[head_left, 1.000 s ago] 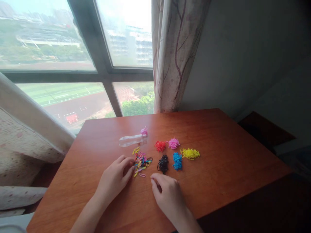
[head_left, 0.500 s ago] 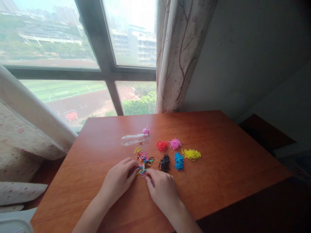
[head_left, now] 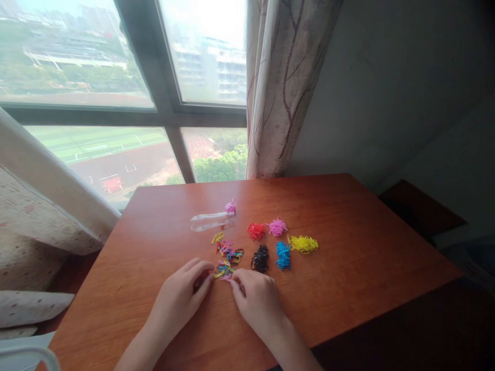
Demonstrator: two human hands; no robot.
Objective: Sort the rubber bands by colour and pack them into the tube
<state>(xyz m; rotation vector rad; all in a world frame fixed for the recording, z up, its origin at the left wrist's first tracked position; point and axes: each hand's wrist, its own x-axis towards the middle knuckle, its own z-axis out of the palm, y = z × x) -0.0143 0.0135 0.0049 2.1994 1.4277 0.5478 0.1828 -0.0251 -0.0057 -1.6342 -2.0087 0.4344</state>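
Note:
Small mixed-colour rubber bands lie in a loose heap between my two hands, with more mixed bands just behind. My left hand rests at the heap's left side, thumb and index fingertips slightly apart with nothing visible between them. At the right side, the thumb and index finger of my right hand are closed at a pink rubber band; the fingers partly hide it. Sorted by colour to the right are black bands, blue bands, red bands, pink bands and yellow bands.
A clear plastic tube-like container lies on its side behind the heap, a pink piece at its right end. The wooden table meets a window and curtain at the back. A pale rail shows at lower left.
My left hand has drawn back a little to the left from the mixed heap, uncovering more of it. My right hand stays almost where it was.

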